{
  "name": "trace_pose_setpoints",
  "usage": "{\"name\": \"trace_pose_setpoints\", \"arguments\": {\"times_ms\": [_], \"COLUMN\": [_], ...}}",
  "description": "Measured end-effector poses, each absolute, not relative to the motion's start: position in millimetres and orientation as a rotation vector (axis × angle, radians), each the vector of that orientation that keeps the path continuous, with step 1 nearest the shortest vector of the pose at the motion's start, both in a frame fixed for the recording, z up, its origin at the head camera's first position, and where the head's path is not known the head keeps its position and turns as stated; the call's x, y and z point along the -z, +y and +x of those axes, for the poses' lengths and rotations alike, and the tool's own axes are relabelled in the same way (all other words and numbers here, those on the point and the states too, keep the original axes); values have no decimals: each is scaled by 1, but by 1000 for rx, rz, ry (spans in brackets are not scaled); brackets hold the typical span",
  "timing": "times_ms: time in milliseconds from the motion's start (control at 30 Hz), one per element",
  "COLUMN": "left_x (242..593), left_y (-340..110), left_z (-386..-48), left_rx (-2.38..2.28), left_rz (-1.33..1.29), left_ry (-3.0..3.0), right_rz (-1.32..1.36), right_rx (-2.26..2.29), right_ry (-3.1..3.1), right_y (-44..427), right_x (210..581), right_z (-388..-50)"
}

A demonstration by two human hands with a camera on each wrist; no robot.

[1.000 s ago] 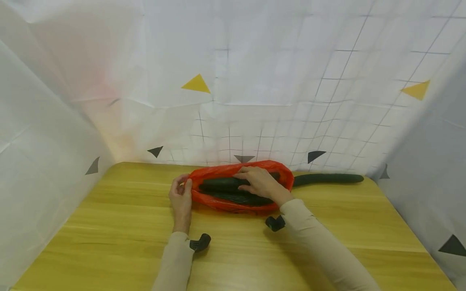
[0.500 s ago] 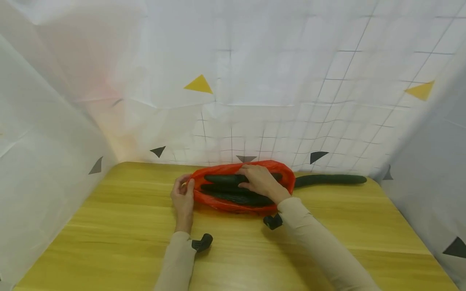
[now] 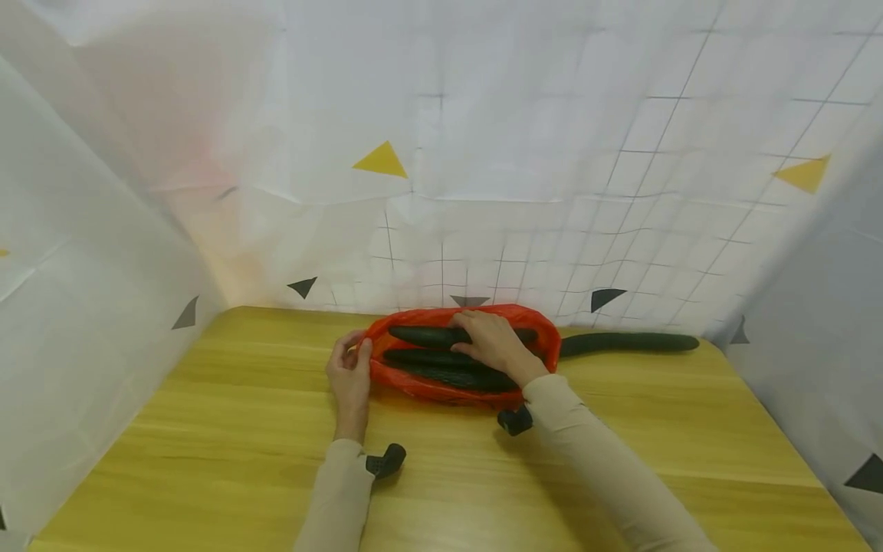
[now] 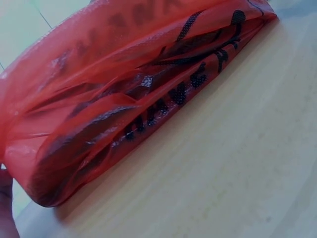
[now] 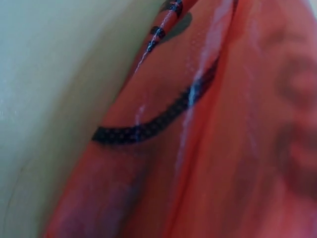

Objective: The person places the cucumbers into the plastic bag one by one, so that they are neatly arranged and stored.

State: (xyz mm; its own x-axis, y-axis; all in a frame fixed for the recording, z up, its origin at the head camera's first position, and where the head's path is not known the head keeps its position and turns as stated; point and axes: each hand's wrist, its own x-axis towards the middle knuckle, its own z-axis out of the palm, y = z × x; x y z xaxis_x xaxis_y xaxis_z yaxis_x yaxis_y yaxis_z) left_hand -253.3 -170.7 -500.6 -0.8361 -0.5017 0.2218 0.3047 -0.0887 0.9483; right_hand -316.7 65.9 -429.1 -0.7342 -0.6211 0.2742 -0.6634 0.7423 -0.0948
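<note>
A red plastic bag [image 3: 421,389] lies with its mouth facing up near the table's back edge, several dark green cucumbers [image 3: 441,373] inside. The left hand [image 3: 350,383] pinches the bag's left end between thumb and fingers. Over the bag, the right hand [image 3: 491,343] grips the rearmost cucumber [image 3: 421,335] around its middle. In the left wrist view the side of the bag [image 4: 124,99] shows black print, with a fingertip at the left edge. The right wrist view is filled by red bag film [image 5: 198,148]; no hand shows there.
Another cucumber [image 3: 631,342] lies on the wooden table [image 3: 441,491] to the right of the bag, its left end against or behind the bag. White sheets [image 3: 483,153] with grid lines and triangles stand behind and at both sides.
The cucumber under the right hand has shifted toward the back of the bag, showing the one in front of it more. The left hand keeps its hold on the bag; the view has shifted slightly.
</note>
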Motion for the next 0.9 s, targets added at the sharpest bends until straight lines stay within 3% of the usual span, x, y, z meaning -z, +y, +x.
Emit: {"name": "trace_pose_setpoints", "arguments": {"times_ms": [267, 900], "left_x": [488, 501], "left_y": [-170, -168], "left_z": [-244, -253], "left_rx": [1951, 1858], "left_rz": [160, 183], "left_ry": [-1628, -1635], "right_rz": [1045, 984], "right_rx": [-268, -347], "right_ry": [-2684, -2667], "right_y": [66, 66], "right_x": [431, 441], "right_z": [-317, -316]}}
